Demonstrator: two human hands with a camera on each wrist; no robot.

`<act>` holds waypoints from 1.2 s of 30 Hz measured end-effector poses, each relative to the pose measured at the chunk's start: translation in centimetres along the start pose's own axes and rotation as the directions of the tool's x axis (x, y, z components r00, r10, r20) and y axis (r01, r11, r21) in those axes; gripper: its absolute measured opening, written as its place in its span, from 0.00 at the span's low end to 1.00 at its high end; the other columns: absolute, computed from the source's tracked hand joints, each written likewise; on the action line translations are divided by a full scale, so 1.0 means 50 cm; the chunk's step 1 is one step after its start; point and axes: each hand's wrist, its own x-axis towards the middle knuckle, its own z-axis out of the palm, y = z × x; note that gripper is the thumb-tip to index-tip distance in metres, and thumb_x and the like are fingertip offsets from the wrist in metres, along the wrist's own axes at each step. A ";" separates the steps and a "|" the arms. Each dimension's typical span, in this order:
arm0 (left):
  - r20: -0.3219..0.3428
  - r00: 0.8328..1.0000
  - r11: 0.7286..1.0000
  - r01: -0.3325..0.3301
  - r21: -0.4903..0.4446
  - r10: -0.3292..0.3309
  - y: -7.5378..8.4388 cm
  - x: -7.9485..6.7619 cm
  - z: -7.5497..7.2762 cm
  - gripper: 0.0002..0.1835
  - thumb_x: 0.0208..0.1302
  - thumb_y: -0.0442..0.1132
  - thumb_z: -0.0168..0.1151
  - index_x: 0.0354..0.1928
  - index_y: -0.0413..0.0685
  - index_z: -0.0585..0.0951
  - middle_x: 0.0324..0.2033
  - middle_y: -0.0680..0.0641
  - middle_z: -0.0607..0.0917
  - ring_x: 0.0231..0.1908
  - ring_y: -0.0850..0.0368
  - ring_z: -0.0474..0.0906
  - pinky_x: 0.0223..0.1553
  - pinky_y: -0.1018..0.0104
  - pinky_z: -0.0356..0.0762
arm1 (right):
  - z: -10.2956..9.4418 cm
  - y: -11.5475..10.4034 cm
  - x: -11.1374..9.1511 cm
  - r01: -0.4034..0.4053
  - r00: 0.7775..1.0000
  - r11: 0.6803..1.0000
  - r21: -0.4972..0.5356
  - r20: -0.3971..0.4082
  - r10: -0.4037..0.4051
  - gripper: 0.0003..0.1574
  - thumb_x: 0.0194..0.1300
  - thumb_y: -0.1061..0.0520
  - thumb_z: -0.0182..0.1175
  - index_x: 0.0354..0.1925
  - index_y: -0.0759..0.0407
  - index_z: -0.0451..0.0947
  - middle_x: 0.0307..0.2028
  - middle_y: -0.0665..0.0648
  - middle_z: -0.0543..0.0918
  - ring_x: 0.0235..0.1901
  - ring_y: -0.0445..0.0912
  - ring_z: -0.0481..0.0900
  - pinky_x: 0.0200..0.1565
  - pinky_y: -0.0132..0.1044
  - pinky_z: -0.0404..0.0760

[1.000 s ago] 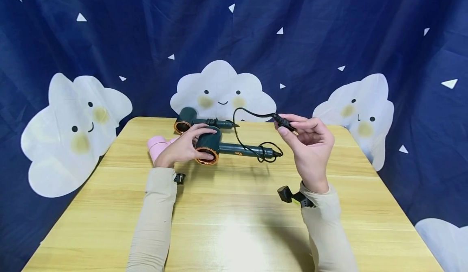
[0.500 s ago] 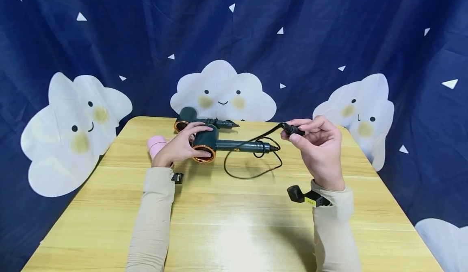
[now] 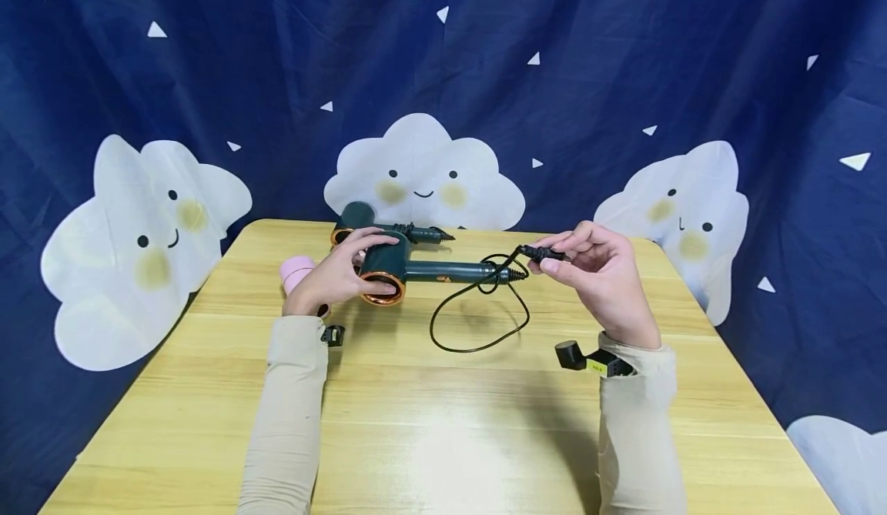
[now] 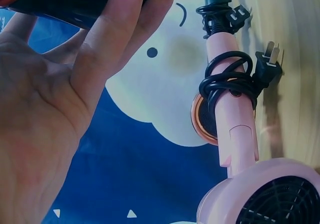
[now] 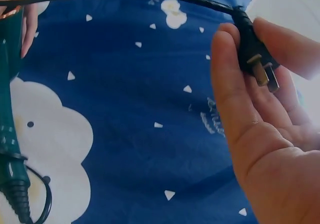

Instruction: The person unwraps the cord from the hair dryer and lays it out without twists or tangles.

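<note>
In the head view my left hand [image 3: 336, 272] grips the barrel of a dark green hair dryer [image 3: 443, 272] with a copper-coloured rim, thumb at the rim. The dryer is held above the table, its handle pointing right. Part of the black cord [image 3: 478, 350] winds round the handle's end and the rest hangs in a loose loop. My right hand [image 3: 606, 284] pinches the plug [image 5: 252, 49] between thumb and fingers. Two metal prongs show clearly in the right wrist view.
Behind the held dryer, a second dark green hair dryer [image 3: 357, 215] lies on the wooden table [image 3: 416, 407], cord wrapped round its handle. A pink hair dryer [image 4: 235, 119], also cord-wrapped, lies beside my left hand. A blue cloud-print curtain [image 3: 589, 115] hangs behind the table.
The right hand has moved right and a little lower with the plug. The cord, earlier arched upward, now hangs in a loop below the handle. The held dryer has shifted slightly left.
</note>
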 end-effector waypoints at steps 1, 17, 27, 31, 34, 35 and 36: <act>-0.001 1.000 1.000 0.000 -0.003 0.000 0.001 -0.001 -0.001 0.43 0.52 0.48 0.84 0.71 0.69 0.74 0.77 0.50 0.60 0.58 0.36 0.76 0.58 0.40 0.79 | -0.004 0.001 0.001 -0.024 1.000 1.000 -0.020 0.000 0.024 0.20 0.59 0.84 0.58 0.36 0.62 0.81 0.42 0.60 0.92 0.37 0.49 0.91 0.47 0.40 0.89; -0.005 1.000 1.000 -0.003 -0.025 0.002 0.004 -0.007 -0.011 0.44 0.51 0.46 0.84 0.71 0.65 0.74 0.78 0.46 0.58 0.58 0.35 0.77 0.60 0.42 0.79 | -0.090 0.014 0.001 -0.281 0.947 0.934 -0.219 0.094 0.307 0.12 0.64 0.76 0.64 0.36 0.61 0.81 0.41 0.52 0.93 0.37 0.43 0.92 0.48 0.39 0.89; -0.007 1.000 1.000 -0.009 -0.025 0.009 0.000 -0.005 -0.014 0.44 0.52 0.46 0.83 0.72 0.63 0.74 0.79 0.44 0.57 0.58 0.36 0.77 0.61 0.41 0.78 | -0.178 0.047 -0.009 -0.401 0.874 0.867 -0.296 0.160 0.458 0.08 0.68 0.74 0.61 0.39 0.64 0.83 0.39 0.55 0.93 0.37 0.43 0.92 0.46 0.40 0.89; -0.007 1.000 0.999 -0.015 -0.031 0.015 0.004 -0.006 -0.013 0.44 0.52 0.45 0.84 0.71 0.63 0.74 0.79 0.42 0.57 0.59 0.35 0.77 0.60 0.41 0.78 | -0.204 0.072 -0.012 -0.471 0.826 0.803 -0.366 0.136 0.547 0.03 0.68 0.70 0.63 0.39 0.65 0.82 0.38 0.57 0.93 0.37 0.45 0.92 0.45 0.42 0.89; -0.006 1.000 0.999 -0.018 -0.037 0.018 0.005 -0.006 -0.012 0.44 0.52 0.44 0.84 0.71 0.63 0.74 0.79 0.43 0.56 0.58 0.35 0.78 0.60 0.42 0.79 | -0.211 0.094 -0.010 -0.531 0.795 0.759 -0.376 0.090 0.600 0.02 0.68 0.69 0.65 0.39 0.66 0.81 0.38 0.59 0.92 0.36 0.46 0.92 0.45 0.44 0.89; -0.005 1.000 0.999 -0.020 -0.039 0.020 0.006 -0.006 -0.012 0.44 0.52 0.44 0.84 0.71 0.63 0.74 0.79 0.43 0.56 0.58 0.35 0.78 0.59 0.42 0.79 | -0.212 0.101 -0.008 -0.548 0.787 0.748 -0.374 0.072 0.612 0.03 0.67 0.68 0.66 0.39 0.67 0.81 0.38 0.60 0.92 0.36 0.47 0.92 0.45 0.44 0.89; -0.004 1.000 0.999 -0.021 -0.040 0.021 0.007 -0.006 -0.011 0.44 0.52 0.44 0.84 0.71 0.63 0.74 0.79 0.43 0.57 0.58 0.35 0.78 0.59 0.42 0.79 | -0.212 0.107 -0.007 -0.564 0.779 0.737 -0.372 0.055 0.624 0.04 0.67 0.68 0.67 0.39 0.68 0.80 0.38 0.60 0.92 0.36 0.47 0.92 0.45 0.44 0.89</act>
